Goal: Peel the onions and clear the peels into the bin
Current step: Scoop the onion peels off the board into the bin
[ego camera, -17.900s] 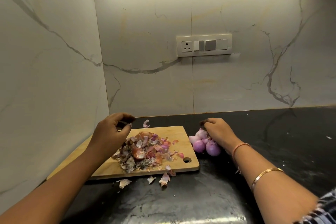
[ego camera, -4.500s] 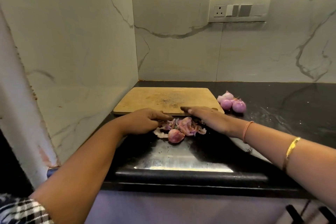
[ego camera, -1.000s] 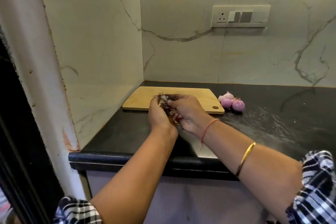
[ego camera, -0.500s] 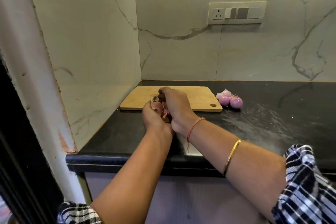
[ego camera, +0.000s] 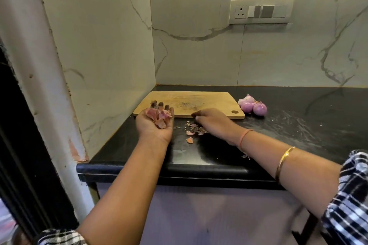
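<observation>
Palm up, that's the left grip (ego camera: 147, 128), held just in front of the near left corner of the wooden cutting board (ego camera: 199, 99). Its fingers are loosely raised and a heap of onion peels (ego camera: 158, 116) lies cupped in it: carried, not clenched.

Beside it is the right grip (ego camera: 214, 123), knuckles up and fingers bent, their tips down on the black worktop (ego camera: 288, 137) at the front edge of the board. Right at those fingertips sits a small scatter of peel scraps (ego camera: 194, 129). One stray peel (ego camera: 189, 140) lies a little nearer the worktop's front edge. Whether the right grip has anything pinched, I cannot tell; the fingertips hide it.

The board itself carries only fine specks. Just past its right end, touching one another on the worktop, sit the peeled onions (ego camera: 253, 107), pink and glossy, in a tight little cluster.

A red thread (ego camera: 245, 136) circles the right wrist and a gold bangle (ego camera: 284, 162) sits further up that forearm, ahead of a checked sleeve (ego camera: 350, 201). A switch panel (ego camera: 260, 11) is mounted on the marble wall (ego camera: 199, 55) behind.
</observation>
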`<action>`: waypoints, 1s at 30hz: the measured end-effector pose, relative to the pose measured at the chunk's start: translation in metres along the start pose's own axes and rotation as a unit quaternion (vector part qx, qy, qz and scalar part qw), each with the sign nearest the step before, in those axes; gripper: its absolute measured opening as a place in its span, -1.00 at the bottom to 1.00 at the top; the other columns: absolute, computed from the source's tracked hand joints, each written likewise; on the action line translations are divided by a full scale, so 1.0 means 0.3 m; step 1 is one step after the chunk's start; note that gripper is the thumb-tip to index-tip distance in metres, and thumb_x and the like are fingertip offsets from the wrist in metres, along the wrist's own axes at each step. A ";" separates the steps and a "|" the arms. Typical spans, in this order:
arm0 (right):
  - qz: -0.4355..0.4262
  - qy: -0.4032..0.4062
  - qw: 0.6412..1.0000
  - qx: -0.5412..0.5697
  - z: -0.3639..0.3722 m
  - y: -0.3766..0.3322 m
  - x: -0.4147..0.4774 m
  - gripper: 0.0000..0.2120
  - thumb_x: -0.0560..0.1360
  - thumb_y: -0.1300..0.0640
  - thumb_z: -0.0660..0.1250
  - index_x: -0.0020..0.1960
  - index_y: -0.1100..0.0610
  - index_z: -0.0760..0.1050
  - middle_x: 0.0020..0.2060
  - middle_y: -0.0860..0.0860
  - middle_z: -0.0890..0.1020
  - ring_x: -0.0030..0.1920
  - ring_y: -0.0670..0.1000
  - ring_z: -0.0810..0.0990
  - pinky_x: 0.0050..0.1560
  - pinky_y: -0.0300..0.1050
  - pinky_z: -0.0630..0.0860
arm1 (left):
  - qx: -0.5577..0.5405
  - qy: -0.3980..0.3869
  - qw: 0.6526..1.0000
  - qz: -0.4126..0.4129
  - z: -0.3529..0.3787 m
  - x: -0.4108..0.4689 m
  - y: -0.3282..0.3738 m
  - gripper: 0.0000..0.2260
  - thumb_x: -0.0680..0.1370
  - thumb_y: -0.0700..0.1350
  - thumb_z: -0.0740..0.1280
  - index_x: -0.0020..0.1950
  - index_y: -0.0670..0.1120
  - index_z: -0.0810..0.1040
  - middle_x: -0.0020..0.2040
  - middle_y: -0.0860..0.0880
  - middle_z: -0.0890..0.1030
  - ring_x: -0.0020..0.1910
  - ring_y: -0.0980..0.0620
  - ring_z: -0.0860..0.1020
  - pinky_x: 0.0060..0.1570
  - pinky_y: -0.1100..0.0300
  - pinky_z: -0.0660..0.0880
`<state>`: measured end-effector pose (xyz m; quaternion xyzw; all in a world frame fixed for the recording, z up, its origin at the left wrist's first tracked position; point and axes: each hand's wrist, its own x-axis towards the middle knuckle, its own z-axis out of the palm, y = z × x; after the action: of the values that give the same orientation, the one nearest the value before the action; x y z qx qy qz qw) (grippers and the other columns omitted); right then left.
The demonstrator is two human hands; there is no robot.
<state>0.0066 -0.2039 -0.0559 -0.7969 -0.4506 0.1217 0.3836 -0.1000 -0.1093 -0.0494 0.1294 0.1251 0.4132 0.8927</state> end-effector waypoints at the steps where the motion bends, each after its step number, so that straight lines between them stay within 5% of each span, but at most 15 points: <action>1: -0.021 -0.036 0.998 -0.056 0.007 0.004 -0.012 -0.75 0.63 0.17 0.10 0.14 0.20 0.52 0.03 0.10 0.58 0.09 0.08 0.51 -0.05 -0.21 0.36 | -0.001 -0.002 1.000 0.001 -0.002 0.001 0.008 -0.74 0.59 -0.16 -0.02 -0.10 -0.17 0.44 -0.11 -0.15 0.49 -0.10 -0.06 0.49 0.18 0.03 0.44; 4: -0.046 -0.111 0.991 -0.063 0.017 -0.009 -0.030 -0.70 0.64 0.14 0.07 0.24 0.20 0.47 0.04 0.05 0.56 0.05 -0.01 0.49 -0.02 -0.23 0.36 | 0.000 -0.004 1.000 0.006 -0.009 0.005 0.028 -0.72 0.60 -0.14 -0.04 -0.09 -0.17 0.44 -0.10 -0.15 0.50 -0.11 -0.05 0.50 0.13 0.04 0.45; 8: -0.057 -0.067 0.996 -0.010 0.008 -0.025 -0.016 -0.66 0.64 0.13 0.07 0.35 0.19 0.40 0.22 0.09 0.53 0.23 0.07 0.47 0.18 -0.12 0.36 | -0.004 0.000 1.000 0.006 -0.024 0.016 0.047 -0.71 0.61 -0.12 -0.03 0.00 -0.18 0.45 -0.02 -0.16 0.50 -0.06 -0.07 0.50 0.10 0.03 0.44; 16: -0.104 -0.165 0.958 -0.208 0.107 -0.073 0.013 -0.47 0.64 -0.08 0.01 0.53 0.14 0.08 0.51 0.07 0.19 0.49 0.05 0.16 0.43 -0.13 0.09 | -0.022 -0.009 0.999 0.025 -0.032 0.009 0.098 -0.71 0.62 -0.11 -0.04 -0.02 -0.19 0.43 -0.06 -0.16 0.48 -0.08 -0.07 0.47 0.12 0.04 0.41; 21: -0.135 -0.134 0.963 -0.192 0.118 -0.070 0.017 -0.44 0.60 -0.04 0.16 0.52 0.10 0.11 0.46 0.10 0.28 0.44 0.08 0.26 0.40 -0.12 0.18 | -0.029 -0.007 0.999 0.028 -0.029 -0.021 0.114 -0.71 0.62 -0.12 -0.04 -0.07 -0.20 0.43 -0.11 -0.16 0.49 -0.12 -0.07 0.48 0.16 0.03 0.39; 25: -0.121 -0.151 0.952 -0.235 0.133 -0.075 0.029 -0.48 0.62 -0.07 0.10 0.51 0.09 0.14 0.49 0.11 0.22 0.48 0.10 0.20 0.46 -0.05 0.13 | -0.020 -0.008 1.000 0.022 -0.036 -0.037 0.110 -0.70 0.62 -0.12 -0.05 -0.05 -0.21 0.43 -0.08 -0.17 0.49 -0.10 -0.09 0.47 0.13 0.03 0.39; 30: -0.144 -0.128 0.955 -0.227 0.113 -0.074 -0.024 -0.62 0.63 0.09 0.11 0.41 0.14 0.36 0.36 0.09 0.45 0.36 0.07 0.40 0.37 -0.10 0.27 | -0.014 -0.014 1.000 0.016 -0.047 -0.074 0.099 -0.71 0.61 -0.11 -0.03 0.05 -0.20 0.44 -0.04 -0.18 0.50 -0.06 -0.10 0.49 0.10 0.02 0.43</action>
<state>-0.0296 -0.1861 -0.0638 -0.7673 -0.6216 0.0611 0.1452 -0.1396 -0.1060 -0.0500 0.1246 0.1047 0.4277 0.8892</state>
